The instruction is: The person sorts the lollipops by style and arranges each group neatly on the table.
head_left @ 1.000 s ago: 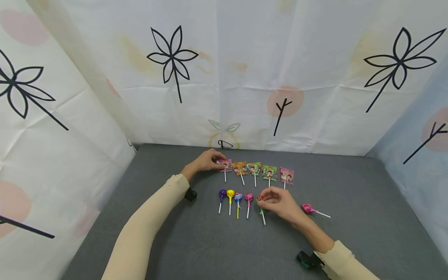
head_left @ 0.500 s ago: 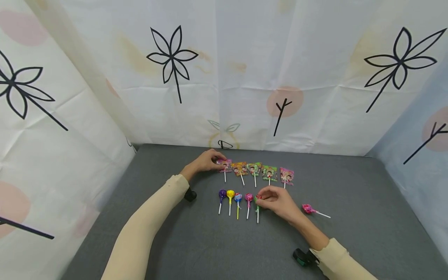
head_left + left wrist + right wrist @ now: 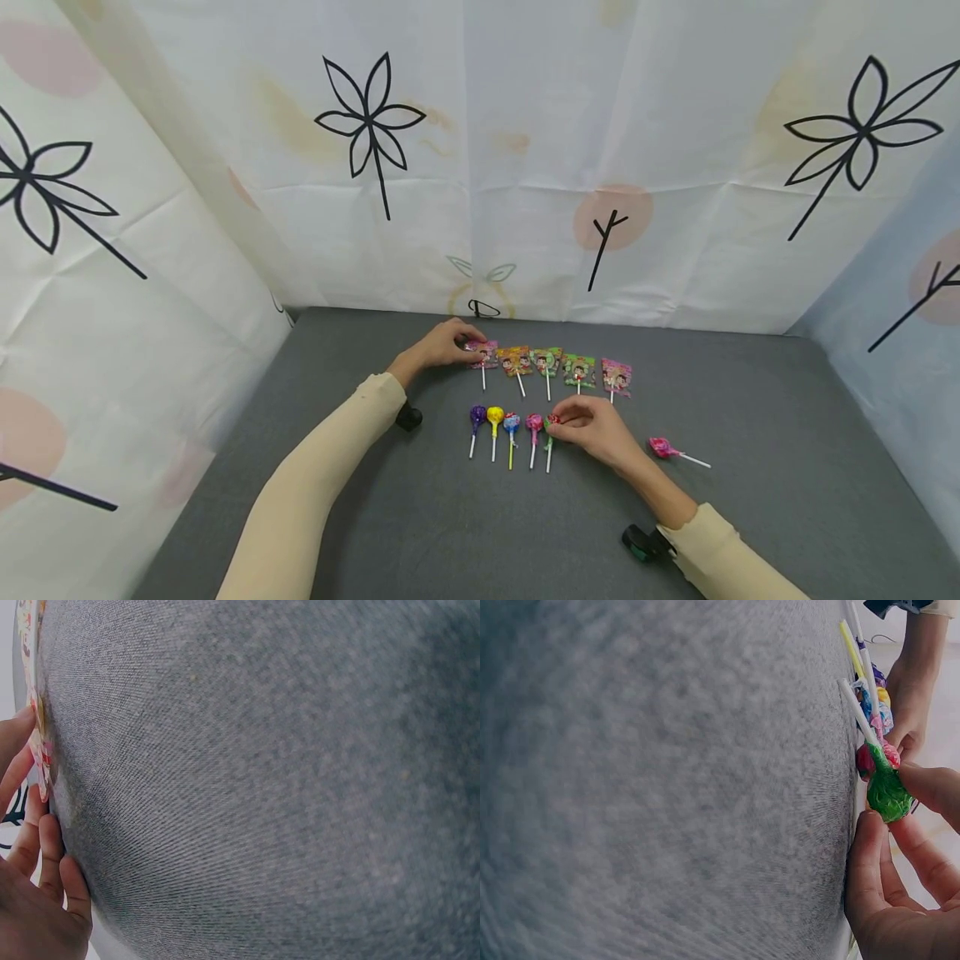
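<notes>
My right hand point(image 3: 595, 431) pinches the round head of a green and red wrapped lollipop point(image 3: 889, 793) between thumb and fingers. Its white stick point(image 3: 549, 458) points toward me. Just left of it lies a row of lollipops: pink point(image 3: 534, 423), blue point(image 3: 512, 422), yellow point(image 3: 495, 416) and purple point(image 3: 477, 415). At the back row's left end, my left hand point(image 3: 444, 344) holds the edge of a flat pink-packet lollipop point(image 3: 484, 354) with thumb and fingertips. The left wrist view shows that packet point(image 3: 43, 754) edge-on, partly covered by the fingers.
Along the back row, flat-packet lollipops in orange point(image 3: 515, 361), green point(image 3: 546, 361), another green point(image 3: 579, 371) and pink point(image 3: 617, 377) continue rightward. A single pink lollipop point(image 3: 663, 448) lies off to the right. Grey cloth covers the table point(image 3: 450, 525), and patterned white curtains point(image 3: 525, 125) enclose it.
My right hand has moved slightly left with the green and red lollipop, bringing it close beside the pink one; its stick has swung nearly parallel to the row. My left hand stays in place.
</notes>
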`<state>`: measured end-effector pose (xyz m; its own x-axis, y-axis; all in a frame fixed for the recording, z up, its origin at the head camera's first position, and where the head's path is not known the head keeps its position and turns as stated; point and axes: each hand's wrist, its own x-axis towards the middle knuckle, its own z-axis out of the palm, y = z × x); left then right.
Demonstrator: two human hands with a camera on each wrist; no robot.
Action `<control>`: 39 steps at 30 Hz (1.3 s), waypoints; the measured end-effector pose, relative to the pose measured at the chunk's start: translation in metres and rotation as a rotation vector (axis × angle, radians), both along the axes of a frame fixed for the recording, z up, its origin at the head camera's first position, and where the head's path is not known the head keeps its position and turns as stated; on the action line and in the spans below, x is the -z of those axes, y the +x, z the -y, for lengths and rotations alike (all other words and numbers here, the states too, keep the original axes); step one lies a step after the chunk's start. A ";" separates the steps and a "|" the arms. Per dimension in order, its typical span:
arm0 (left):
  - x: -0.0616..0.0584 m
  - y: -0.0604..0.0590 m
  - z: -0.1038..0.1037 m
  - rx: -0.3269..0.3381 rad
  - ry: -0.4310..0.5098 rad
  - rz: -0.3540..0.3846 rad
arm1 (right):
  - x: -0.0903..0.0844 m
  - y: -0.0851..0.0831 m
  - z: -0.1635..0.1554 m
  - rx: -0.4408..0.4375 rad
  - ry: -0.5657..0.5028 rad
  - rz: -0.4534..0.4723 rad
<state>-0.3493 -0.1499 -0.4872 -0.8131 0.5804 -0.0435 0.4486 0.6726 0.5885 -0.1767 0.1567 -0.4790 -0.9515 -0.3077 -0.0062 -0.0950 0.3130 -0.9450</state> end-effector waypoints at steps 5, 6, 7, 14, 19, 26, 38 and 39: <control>-0.002 0.001 -0.001 0.002 0.008 -0.001 | 0.002 -0.002 0.000 0.017 0.011 -0.002; -0.003 0.001 -0.002 0.002 0.008 -0.002 | 0.002 -0.002 0.000 0.016 0.016 -0.005; -0.004 0.001 -0.002 0.002 0.008 -0.001 | 0.002 -0.002 0.000 0.015 0.020 -0.008; -0.006 0.002 -0.002 0.000 0.002 0.008 | 0.000 -0.001 0.000 0.014 0.031 -0.016; -0.005 0.001 -0.002 -0.004 0.006 0.016 | 0.001 0.000 -0.002 0.006 0.008 -0.013; -0.003 0.000 -0.001 0.004 0.024 0.022 | -0.002 0.004 -0.014 -0.018 0.030 -0.032; -0.002 -0.001 0.000 0.036 0.038 0.002 | -0.018 0.014 -0.043 -0.082 0.021 -0.037; -0.002 -0.001 0.000 0.037 0.040 0.000 | -0.020 0.014 -0.046 -0.086 0.023 -0.045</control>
<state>-0.3503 -0.1499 -0.4850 -0.7913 0.6111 -0.0200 0.4723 0.6317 0.6147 -0.1625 0.2030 -0.4592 -0.9211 -0.3882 0.0283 -0.1649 0.3235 -0.9318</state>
